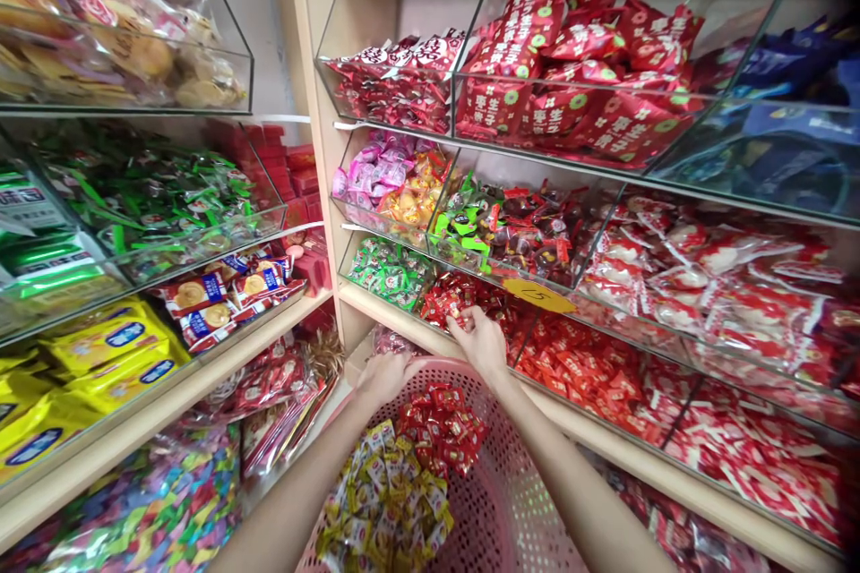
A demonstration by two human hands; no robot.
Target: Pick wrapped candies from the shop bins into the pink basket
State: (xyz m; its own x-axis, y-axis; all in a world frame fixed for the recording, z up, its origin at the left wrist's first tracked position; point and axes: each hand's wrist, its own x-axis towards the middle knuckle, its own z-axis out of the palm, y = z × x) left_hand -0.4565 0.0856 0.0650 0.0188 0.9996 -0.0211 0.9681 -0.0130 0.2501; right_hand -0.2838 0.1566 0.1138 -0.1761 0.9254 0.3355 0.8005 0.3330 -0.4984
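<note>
My left hand [386, 376] is closed over the far rim of a pink perforated plastic basket [501, 501]. In the basket lie a pile of yellow-wrapped candies [386, 501] and a smaller pile of red-wrapped candies [440, 430]. My right hand [482, 342] reaches past the rim to the lowest shelf, at the front of a clear bin of small red-wrapped candies [447, 291]. Its fingers are bent and pinched together at the candies; my hand partly hides what they hold, which looks like red-wrapped candy.
Green-wrapped candies [390, 273] lie left of that bin, bright red packets [584, 367] right of it. A yellow price tag [539, 295] hangs just above my right hand. Clear bins with red snack bags [578, 72] stand higher. Yellow packets [114, 358] fill the left shelf.
</note>
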